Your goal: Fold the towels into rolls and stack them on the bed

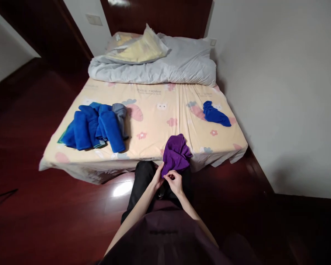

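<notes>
A crumpled purple cloth (176, 152) lies over the front edge of the bed, its near end drawn toward me. My left hand (158, 177) grips its lower left side, fingers partly hidden by the fabric. At the same near corner, my right hand (174, 181) pinches the cloth between thumb and fingertips. To the left on the bed rests a pile of rolled or folded blue cloths (99, 127), with a grey cloth (120, 112) at its right side. A single crumpled blue cloth (216, 116) lies toward the bed's right edge.
The bed (154, 140) has a cream sheet printed with carrots and flowers. A rolled grey-white quilt (154, 71) and a yellow pillow (140, 48) sit at its head. A white wall (278, 92) stands on the right; dark red wooden floor (85, 213) surrounds the bed.
</notes>
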`<state>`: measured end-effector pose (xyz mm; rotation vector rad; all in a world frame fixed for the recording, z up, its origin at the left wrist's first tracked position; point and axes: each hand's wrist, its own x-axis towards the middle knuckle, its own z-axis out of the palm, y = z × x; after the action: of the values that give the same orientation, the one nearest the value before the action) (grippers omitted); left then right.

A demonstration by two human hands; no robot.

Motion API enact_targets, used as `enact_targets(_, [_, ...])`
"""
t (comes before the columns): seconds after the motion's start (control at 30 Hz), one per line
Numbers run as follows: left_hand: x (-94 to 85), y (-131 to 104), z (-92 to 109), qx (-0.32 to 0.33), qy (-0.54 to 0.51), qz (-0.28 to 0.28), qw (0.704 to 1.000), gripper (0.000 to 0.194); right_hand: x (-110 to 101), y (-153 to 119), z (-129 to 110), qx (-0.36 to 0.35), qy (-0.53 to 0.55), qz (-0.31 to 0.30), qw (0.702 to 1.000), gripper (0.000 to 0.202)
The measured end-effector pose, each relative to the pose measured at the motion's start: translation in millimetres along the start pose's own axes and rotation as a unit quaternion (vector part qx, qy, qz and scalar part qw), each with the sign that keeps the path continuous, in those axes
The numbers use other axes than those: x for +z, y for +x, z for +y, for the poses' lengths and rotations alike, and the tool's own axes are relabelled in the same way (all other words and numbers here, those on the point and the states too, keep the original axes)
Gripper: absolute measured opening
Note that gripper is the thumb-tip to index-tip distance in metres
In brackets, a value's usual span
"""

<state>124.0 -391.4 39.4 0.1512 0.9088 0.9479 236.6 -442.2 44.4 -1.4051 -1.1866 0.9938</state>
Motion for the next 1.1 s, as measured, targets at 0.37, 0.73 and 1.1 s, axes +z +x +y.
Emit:
enact_targets(0.37, [-13.3, -38, -18, 0.047, 0.076, -0.026, 0.996, 0.068, -72, 26, -15, 0.102, -0.041, 0.099, 0.989, 0.052])
enact_targets(0.73, [-21.9, -50, -27, 0.164, 0.35, -0.187, 0.903, 0.049, -70, 58, -19, 0.246, 0.058, -0.201, 0.947, 0.057])
enact_targets(1.1, [-32.2, -109, 2, 0.266, 0.489, -0.13, 0.821, 0.035, -99, 15, -86, -0.077, -0.147, -0.058, 0.984, 0.024])
